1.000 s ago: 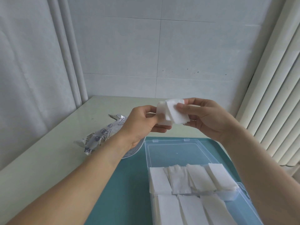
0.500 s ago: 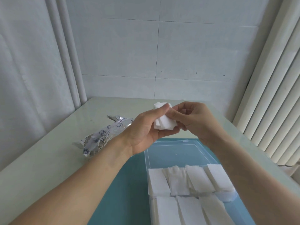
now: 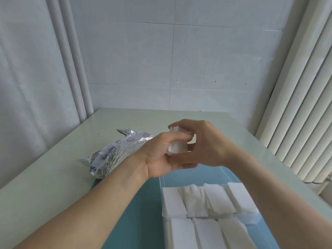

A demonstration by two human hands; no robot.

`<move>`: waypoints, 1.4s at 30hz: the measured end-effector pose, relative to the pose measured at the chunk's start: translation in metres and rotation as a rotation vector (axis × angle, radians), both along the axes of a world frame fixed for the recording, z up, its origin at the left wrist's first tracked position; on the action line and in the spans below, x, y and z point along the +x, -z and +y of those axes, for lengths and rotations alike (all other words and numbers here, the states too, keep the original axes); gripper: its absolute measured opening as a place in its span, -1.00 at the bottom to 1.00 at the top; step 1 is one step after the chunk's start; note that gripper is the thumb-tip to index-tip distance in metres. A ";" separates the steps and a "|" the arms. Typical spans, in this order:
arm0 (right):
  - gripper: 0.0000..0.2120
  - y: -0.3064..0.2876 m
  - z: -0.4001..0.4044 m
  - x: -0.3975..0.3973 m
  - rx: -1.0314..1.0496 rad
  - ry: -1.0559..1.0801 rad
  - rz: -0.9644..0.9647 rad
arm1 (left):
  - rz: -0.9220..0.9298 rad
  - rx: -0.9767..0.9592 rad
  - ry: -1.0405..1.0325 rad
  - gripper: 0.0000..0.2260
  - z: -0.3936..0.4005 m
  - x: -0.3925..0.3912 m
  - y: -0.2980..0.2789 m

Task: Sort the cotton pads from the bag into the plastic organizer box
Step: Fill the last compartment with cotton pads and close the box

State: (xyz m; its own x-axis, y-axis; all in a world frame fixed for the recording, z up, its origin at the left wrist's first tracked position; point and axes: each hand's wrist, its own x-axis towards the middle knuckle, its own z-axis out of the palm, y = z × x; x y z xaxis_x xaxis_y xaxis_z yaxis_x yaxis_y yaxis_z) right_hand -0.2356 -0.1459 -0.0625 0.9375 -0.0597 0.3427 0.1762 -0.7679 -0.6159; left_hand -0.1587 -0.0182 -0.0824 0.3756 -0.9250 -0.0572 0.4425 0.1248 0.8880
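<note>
A small stack of white cotton pads (image 3: 177,147) is pinched between my left hand (image 3: 159,157) and my right hand (image 3: 201,144), held above the far end of the clear plastic organizer box (image 3: 162,184). Both hands close around the stack, the right one covering its top. Inside the box lie two rows of white cotton pads (image 3: 208,202), stacked side by side. The silver foil bag (image 3: 115,151) with blue prints lies crumpled on the table to the left of my hands.
The box sits on a teal mat (image 3: 143,212) on a pale green table (image 3: 53,177). A tiled wall stands behind, a curtain hangs at the left, and vertical blinds (image 3: 301,123) run along the right.
The hands have closed together around the stack, squaring it; the loose pad the right hand held is now pressed into the stack. The view has tilted slightly.
</note>
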 end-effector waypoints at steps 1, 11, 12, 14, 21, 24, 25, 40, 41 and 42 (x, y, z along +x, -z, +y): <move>-0.32 -0.002 0.000 -0.002 0.005 0.002 -0.002 | 0.035 -0.016 -0.007 -0.87 0.001 0.001 0.000; -0.64 -0.015 0.005 -0.018 -0.279 0.088 0.014 | -0.188 -0.004 0.093 -0.83 0.007 -0.006 -0.005; -0.64 -0.015 0.005 -0.024 -0.280 0.087 0.019 | -0.214 0.000 0.108 -0.85 0.008 -0.012 -0.007; -0.55 -0.019 0.005 -0.037 -0.286 0.081 0.064 | -0.258 0.009 0.125 -0.97 0.009 -0.022 -0.008; -0.74 -0.039 -0.014 -0.095 0.060 -0.168 0.230 | -0.380 0.164 0.251 -0.70 0.020 -0.055 -0.006; -0.85 -0.029 -0.016 -0.108 0.110 -0.111 0.158 | -0.519 0.180 0.272 -0.84 0.022 -0.077 -0.013; -0.86 -0.028 -0.016 -0.113 0.152 -0.096 0.124 | -0.599 0.208 0.268 -0.81 0.025 -0.083 -0.017; -0.69 0.029 -0.008 -0.143 0.295 0.403 0.566 | -1.564 0.766 0.041 -0.83 0.053 -0.120 0.005; -0.68 0.031 -0.007 -0.143 0.297 0.411 0.550 | -1.570 0.771 0.041 -0.82 0.053 -0.122 0.008; -0.67 0.031 -0.005 -0.144 0.300 0.409 0.544 | -1.566 0.776 0.041 -0.81 0.054 -0.123 0.011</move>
State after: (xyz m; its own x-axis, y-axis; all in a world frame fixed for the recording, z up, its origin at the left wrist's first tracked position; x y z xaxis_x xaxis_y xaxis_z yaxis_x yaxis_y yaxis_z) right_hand -0.3796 -0.1514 -0.0938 0.8529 -0.4587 -0.2492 -0.4773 -0.4920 -0.7281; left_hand -0.2821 0.0354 -0.0931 0.4831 -0.8709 -0.0904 -0.8250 -0.4873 0.2863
